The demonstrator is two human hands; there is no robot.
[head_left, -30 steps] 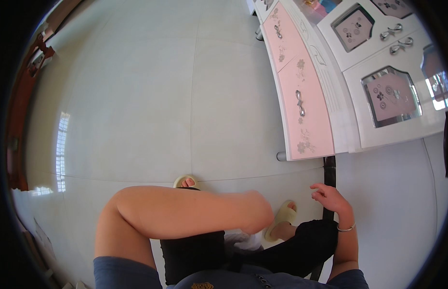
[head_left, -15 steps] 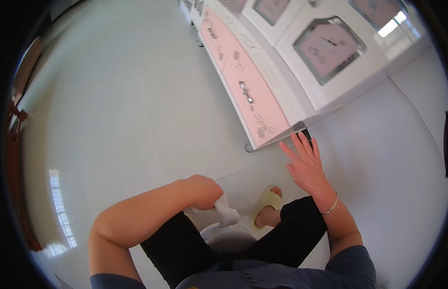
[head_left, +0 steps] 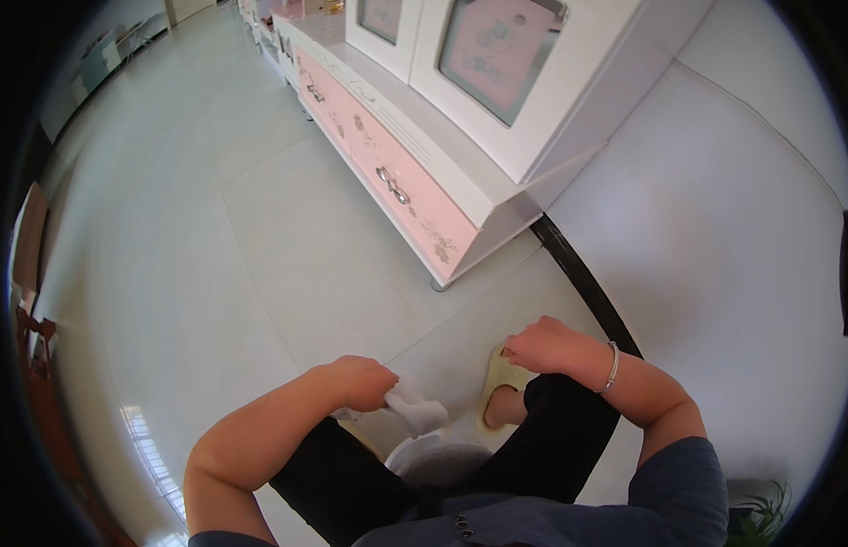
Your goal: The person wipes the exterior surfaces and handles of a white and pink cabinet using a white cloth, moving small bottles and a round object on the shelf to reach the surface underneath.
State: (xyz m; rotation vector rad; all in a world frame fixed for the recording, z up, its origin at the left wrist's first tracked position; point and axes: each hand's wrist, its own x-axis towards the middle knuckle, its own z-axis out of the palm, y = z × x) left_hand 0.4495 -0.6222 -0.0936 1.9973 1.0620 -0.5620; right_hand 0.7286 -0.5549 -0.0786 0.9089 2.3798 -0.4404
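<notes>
My left hand (head_left: 362, 381) is closed around a bunched white cloth (head_left: 417, 413), which hangs out past the fingers between my knees. Just below the cloth, a round white rim (head_left: 401, 453) shows between my thighs, partly hidden by my clothes; I cannot make out what kind of thing it belongs to. My right hand (head_left: 547, 346) is over my right knee with the fingers curled in and a bracelet (head_left: 613, 367) on the wrist. Nothing shows in its fingers. Behind it in the picture is the pale yellow slipper (head_left: 493, 387) on my foot.
A white and pink cabinet (head_left: 415, 205) with drawers and glass doors stands ahead, its near corner close to my feet. A black baseboard strip (head_left: 584, 273) runs along the white wall (head_left: 716, 246) at right. Dark wooden furniture (head_left: 41, 342) is far left; a green plant (head_left: 766, 506) lower right.
My right hand has drawn back from the cabinet's corner toward my knee, and its spread fingers have curled in. My left hand still holds the cloth, slightly lower. The view has shifted.
</notes>
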